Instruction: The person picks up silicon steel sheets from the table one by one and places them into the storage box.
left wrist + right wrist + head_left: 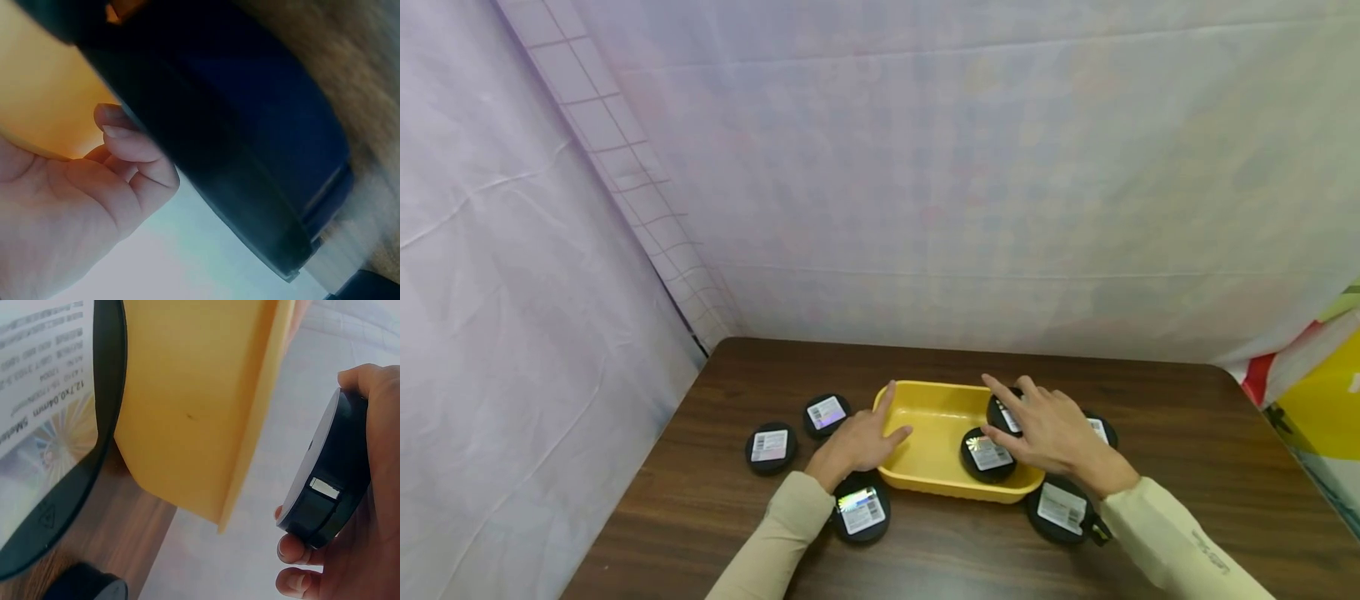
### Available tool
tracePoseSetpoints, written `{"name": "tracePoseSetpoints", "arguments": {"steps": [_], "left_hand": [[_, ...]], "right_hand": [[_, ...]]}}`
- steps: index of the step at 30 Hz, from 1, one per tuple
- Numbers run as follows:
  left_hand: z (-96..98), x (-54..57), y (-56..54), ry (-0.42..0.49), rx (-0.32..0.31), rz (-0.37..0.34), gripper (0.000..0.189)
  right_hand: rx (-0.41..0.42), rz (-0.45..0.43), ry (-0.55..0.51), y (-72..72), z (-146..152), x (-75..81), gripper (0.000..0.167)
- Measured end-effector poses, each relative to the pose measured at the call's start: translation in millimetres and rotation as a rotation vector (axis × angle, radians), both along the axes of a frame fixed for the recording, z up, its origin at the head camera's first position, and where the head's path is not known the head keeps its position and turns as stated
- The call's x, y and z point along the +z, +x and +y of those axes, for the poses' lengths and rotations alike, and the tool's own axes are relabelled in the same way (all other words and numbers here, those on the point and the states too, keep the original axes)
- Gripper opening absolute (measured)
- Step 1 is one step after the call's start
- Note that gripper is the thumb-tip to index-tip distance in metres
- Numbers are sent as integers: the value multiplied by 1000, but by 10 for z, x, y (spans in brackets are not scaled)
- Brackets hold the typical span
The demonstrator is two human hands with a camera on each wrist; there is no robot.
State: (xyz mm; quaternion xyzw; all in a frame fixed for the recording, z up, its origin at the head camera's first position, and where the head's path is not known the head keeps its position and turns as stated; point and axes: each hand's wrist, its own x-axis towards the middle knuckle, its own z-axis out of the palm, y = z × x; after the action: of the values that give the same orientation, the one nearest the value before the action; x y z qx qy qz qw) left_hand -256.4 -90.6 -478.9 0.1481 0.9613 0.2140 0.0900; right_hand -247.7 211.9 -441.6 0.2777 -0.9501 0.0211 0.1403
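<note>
A shallow yellow tray (925, 446) stands on the brown table. My left hand (859, 437) grips its left rim, thumb inside and index finger extended; in the left wrist view the other fingers (137, 150) are curled. Over the tray's right end, my right hand (1048, 429) holds a round black tape case (331, 475) between thumb and fingers. Another tape case (988, 456) with a white label lies in the tray's right part, below the right hand. A large dark case (237, 137) fills much of the left wrist view beside the curled fingers.
Two labelled cases, one (771, 447) outermost and another (826, 415) nearer, lie left of the tray. One case (861, 510) sits by the left wrist. Two more, at the front (1060, 510) and behind (1101, 429), lie by the right wrist. White cloth (962, 192) hangs behind the table.
</note>
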Motion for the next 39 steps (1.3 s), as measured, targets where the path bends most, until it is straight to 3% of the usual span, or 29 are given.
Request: {"name": "tracePoseSetpoints", "arguments": {"steps": [9, 39], "left_hand": [[10, 14, -17, 5, 17, -17, 82], [-5, 0, -13, -2, 24, -34, 83]], "right_hand": [[-34, -59, 36, -39, -54, -45, 77], [-37, -98, 103, -199, -188, -278, 76]]}}
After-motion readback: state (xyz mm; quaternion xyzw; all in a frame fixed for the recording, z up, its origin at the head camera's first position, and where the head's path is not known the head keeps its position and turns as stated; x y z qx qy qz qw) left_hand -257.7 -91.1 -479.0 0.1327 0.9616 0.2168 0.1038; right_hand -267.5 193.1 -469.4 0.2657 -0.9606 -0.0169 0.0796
